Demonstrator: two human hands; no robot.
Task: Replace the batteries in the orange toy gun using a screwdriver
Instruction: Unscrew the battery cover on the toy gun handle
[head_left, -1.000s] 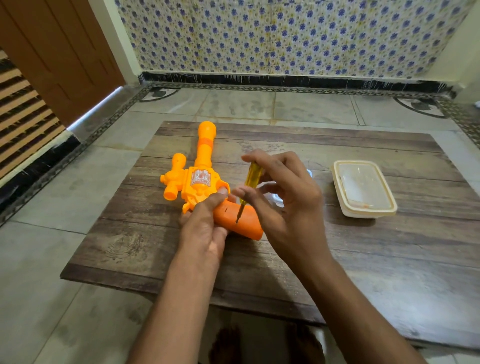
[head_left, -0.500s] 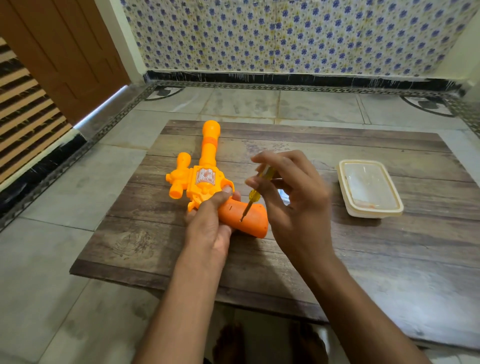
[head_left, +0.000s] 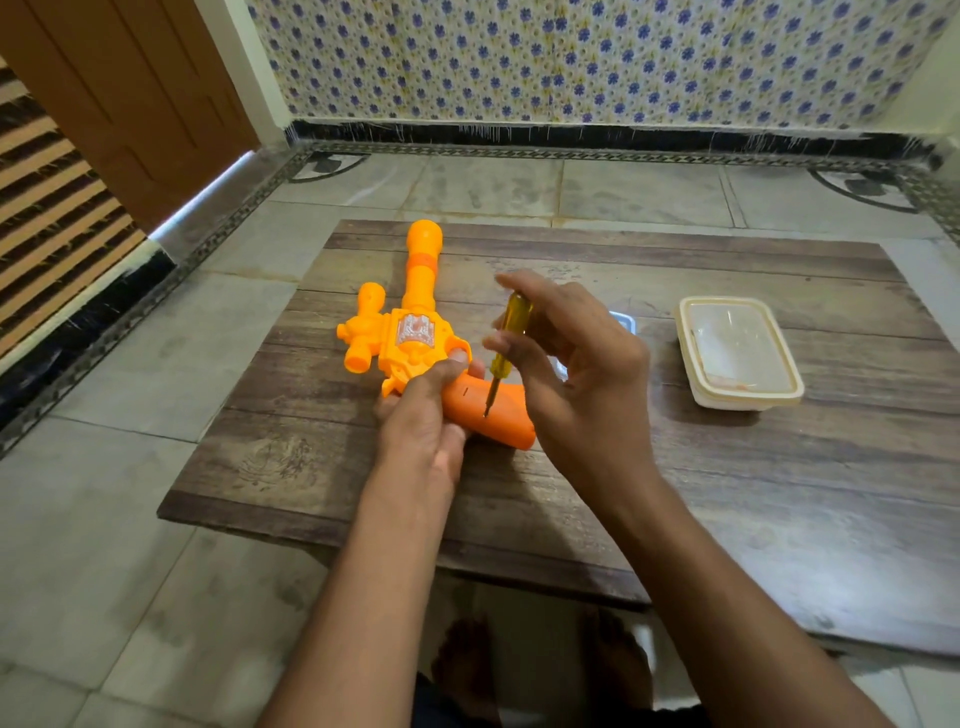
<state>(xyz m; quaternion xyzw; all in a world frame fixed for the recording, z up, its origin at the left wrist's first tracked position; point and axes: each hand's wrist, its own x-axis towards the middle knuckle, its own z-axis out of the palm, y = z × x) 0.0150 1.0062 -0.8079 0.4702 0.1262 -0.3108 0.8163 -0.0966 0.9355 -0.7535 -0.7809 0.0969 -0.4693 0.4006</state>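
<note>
Partly hidden behind right hand (head_left: 582, 374) pinching screwdriver (head_left: 508, 343): small pale-blue thing (head_left: 623, 323).

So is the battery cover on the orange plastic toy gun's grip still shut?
Shut: grip surface looks closed and flush, with the yellow-handled screwdriver tip on it.

Both forearms are bare from wrist to elbow, with no sleeve, watch, bracelet or ring showing. The left grip (head_left: 421, 415) and the right grip (head_left: 576, 374) are bare hands with short, plain, unpainted nails. Below the two grips, at the lower edge of the view, two bare feet (head_left: 467, 665) show, unshod, and beside them lies a dark strip of clothing (head_left: 431, 706), too shadowed to identify.
</note>
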